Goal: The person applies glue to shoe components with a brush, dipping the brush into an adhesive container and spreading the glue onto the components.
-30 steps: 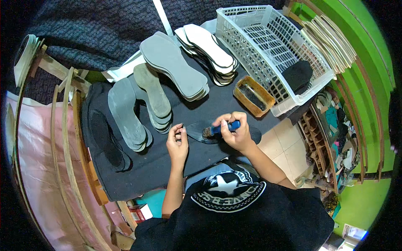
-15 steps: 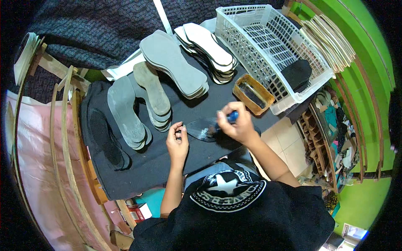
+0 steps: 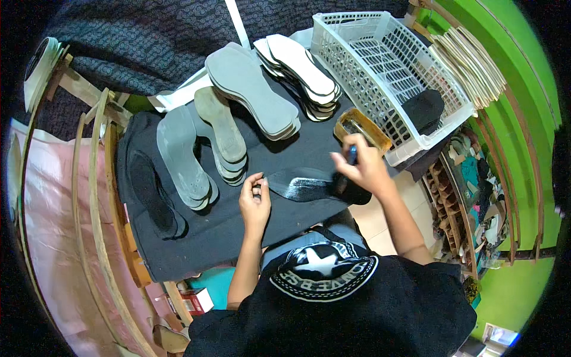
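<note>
When stroking with the blue-handled brush clamped in the right hand, recommend even coverage to the rim of the black, sole-shaped sheet, flat on black cloth between well-parted hands. Cannot tell whether pinching its left end with the left hand, close beside. Noted white lettering and star on black fabric shirt; untranscribed.

Blue-handled brush shifted right along black insole.
</note>
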Demonstrator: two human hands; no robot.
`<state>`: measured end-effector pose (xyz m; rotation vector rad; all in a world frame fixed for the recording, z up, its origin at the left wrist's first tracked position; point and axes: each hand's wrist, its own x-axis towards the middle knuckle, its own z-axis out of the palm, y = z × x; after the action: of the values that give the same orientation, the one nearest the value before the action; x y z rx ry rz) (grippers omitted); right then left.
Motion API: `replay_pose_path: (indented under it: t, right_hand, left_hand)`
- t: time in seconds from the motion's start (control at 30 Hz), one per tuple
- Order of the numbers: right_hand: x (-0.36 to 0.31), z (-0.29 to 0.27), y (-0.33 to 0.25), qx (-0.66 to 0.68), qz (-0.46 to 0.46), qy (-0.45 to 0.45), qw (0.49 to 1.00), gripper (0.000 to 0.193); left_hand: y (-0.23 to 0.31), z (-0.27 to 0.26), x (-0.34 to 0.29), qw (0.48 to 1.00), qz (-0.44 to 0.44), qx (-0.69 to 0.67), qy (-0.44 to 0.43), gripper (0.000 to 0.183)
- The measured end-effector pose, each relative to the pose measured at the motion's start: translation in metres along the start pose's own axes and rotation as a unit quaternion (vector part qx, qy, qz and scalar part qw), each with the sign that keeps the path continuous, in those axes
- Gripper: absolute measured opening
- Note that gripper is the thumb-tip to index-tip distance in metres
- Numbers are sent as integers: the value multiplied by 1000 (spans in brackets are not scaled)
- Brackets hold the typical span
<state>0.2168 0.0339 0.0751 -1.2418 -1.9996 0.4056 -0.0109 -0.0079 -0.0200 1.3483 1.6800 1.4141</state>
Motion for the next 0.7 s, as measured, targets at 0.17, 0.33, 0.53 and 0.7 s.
replay_pose_path:
  t: [0.17, 0.33, 0.53, 0.7]
  right_hand:
    - [15, 55, -3, 196, -75, 45, 977, 36]
    - [-5, 32, 28, 172, -89, 102, 976, 30]
    - [7, -14, 4, 66, 69, -59, 994, 27]
    - [28, 24, -14, 163, 32, -39, 985, 28]
  left_hand:
    - [3, 2, -1, 1000, -10, 3, -6, 19]
    - [3, 0, -1, 1000, -11, 3, 2, 19]
    - [2, -2, -2, 1000, 8, 4, 5, 19]
    - [5, 2, -1, 999, 32, 26, -5, 18]
